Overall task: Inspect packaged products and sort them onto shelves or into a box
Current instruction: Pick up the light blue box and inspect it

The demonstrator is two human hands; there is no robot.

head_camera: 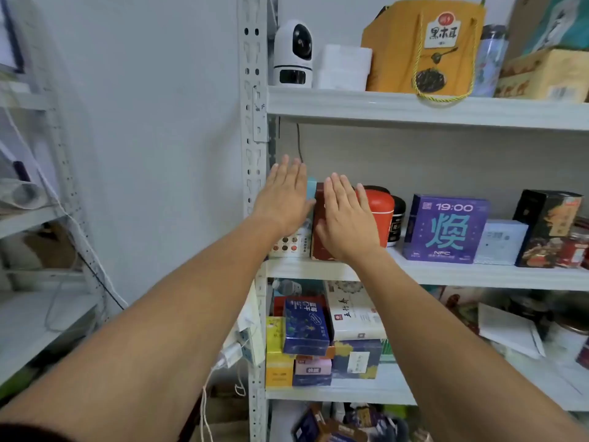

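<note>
Both arms reach up to the middle shelf (pixel 446 272) of a white metal rack. My left hand (pixel 283 199) is flat with straight fingers against a white and light-blue box (pixel 294 245) at the shelf's left end. My right hand (pixel 347 221) lies flat with straight fingers on the front of a dark red box (pixel 318 240) standing next to it. Neither hand curls round anything. A red canister (pixel 381 212) stands just right of the dark red box.
Further right on this shelf stand a purple box (pixel 446 228), a small white box (pixel 500 242) and a black box (pixel 546 228). The top shelf holds a white camera (pixel 293 54) and a yellow gift bag (pixel 424 46). Stacked boxes (pixel 306 327) fill the shelf below.
</note>
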